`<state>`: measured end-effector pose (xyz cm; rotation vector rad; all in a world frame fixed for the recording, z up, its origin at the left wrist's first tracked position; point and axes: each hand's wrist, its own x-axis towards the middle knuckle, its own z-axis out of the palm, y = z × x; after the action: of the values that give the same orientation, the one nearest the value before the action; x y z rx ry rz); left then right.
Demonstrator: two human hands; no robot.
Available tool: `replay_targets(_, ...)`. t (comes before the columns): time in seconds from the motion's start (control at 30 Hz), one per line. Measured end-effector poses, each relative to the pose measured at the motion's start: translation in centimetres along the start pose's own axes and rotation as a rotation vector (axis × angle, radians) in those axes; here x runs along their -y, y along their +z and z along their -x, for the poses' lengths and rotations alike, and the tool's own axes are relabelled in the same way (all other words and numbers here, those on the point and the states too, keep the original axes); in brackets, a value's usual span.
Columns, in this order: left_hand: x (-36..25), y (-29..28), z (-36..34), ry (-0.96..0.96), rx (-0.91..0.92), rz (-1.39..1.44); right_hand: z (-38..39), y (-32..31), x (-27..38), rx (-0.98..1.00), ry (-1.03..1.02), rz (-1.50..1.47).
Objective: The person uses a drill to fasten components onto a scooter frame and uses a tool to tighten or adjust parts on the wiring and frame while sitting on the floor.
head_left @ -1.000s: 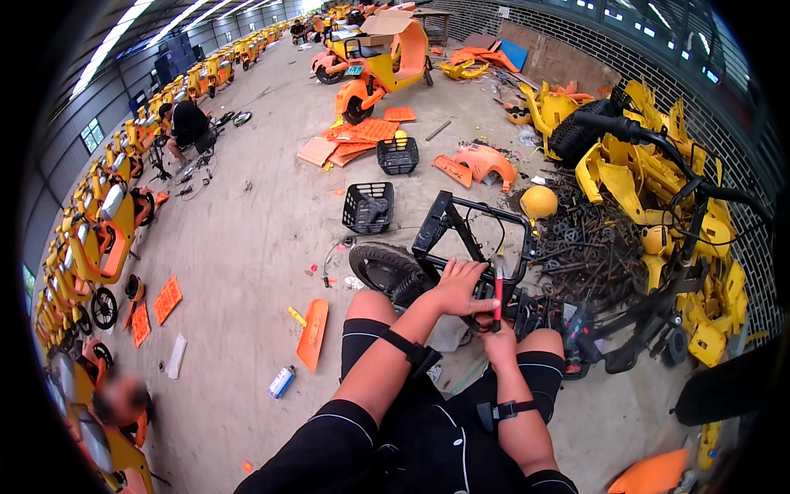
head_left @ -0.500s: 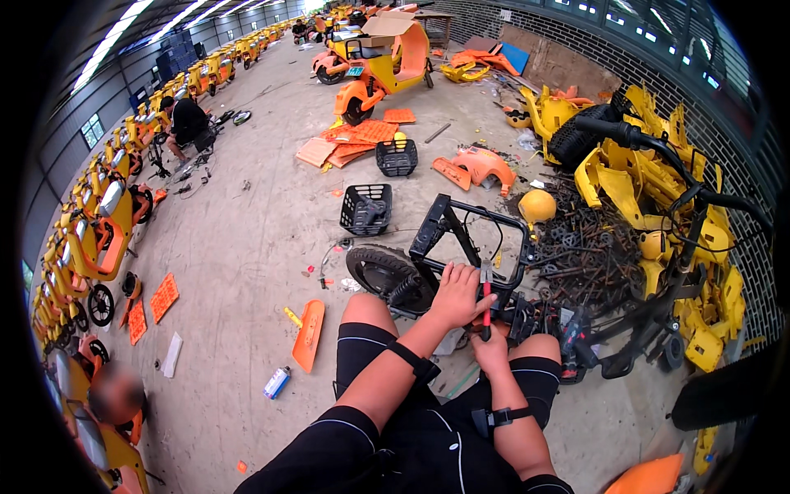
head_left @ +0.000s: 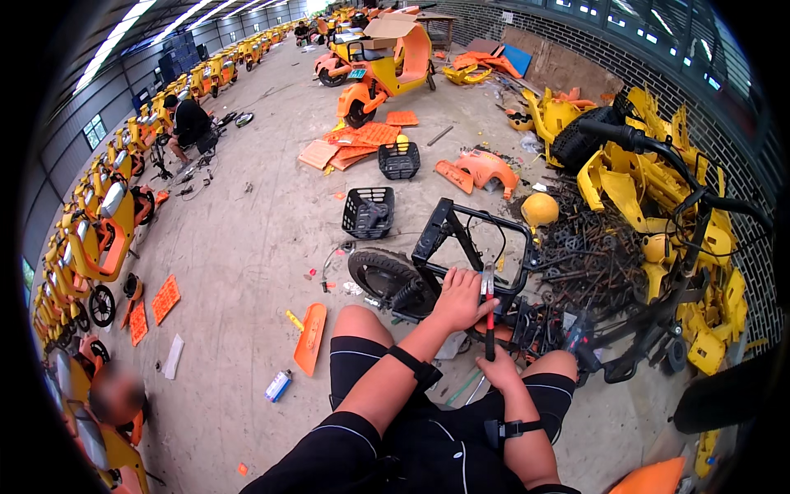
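Note:
My right hand (head_left: pixel 500 368) is closed around the lower black end of a red-and-black-handled hand tool (head_left: pixel 490 317). Its grey metal head points away from me; the exact kind is hard to make out. Just left of it, my left hand (head_left: pixel 461 301) lies palm down at the near side of a black scooter frame (head_left: pixel 444 226), fingers stretched forward and the thumb close to the tool's red part. What lies under this palm is hidden. A black-tyred wheel (head_left: pixel 383 276) joins the frame on the left.
Dark metal parts (head_left: pixel 588 255) are heaped to the right beside yellow body panels (head_left: pixel 634 189). A handlebar assembly (head_left: pixel 687 189) stands at the right. Left of my legs lie an orange panel (head_left: pixel 310 339) and a spray can (head_left: pixel 278 385). Black baskets (head_left: pixel 368 212) sit ahead; another person (head_left: pixel 189 123) crouches far left.
My right hand has moved slightly toward me and down, and more of the tool's black handle shows. My right knee has shifted outward. The left hand keeps its place on the frame.

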<state>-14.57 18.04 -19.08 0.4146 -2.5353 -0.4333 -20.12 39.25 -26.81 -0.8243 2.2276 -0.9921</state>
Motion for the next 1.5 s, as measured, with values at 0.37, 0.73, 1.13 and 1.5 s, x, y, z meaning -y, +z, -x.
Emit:
replay_targets(0.37,-0.1,-0.5,-0.1,0.018,-0.098,0.012,-0.2,2.7,-0.9,0.015,-0.025,-0.087)
replay_targets(0.73,-0.5,-1.6,0.0,0.007,-0.059,0.063,0.2,4.3,2.6,0.03,-0.011,-0.491)
replay_targets(1.13,-0.5,-1.7,0.7,0.01,-0.006,0.049,0.2,4.8,5.0,-0.058,-0.017,-0.625)
replay_targets(1.5,-0.6,-3.7,-0.1,0.001,0.106,0.018,-1.1,6.2,3.3,-0.101,-0.086,-0.52)
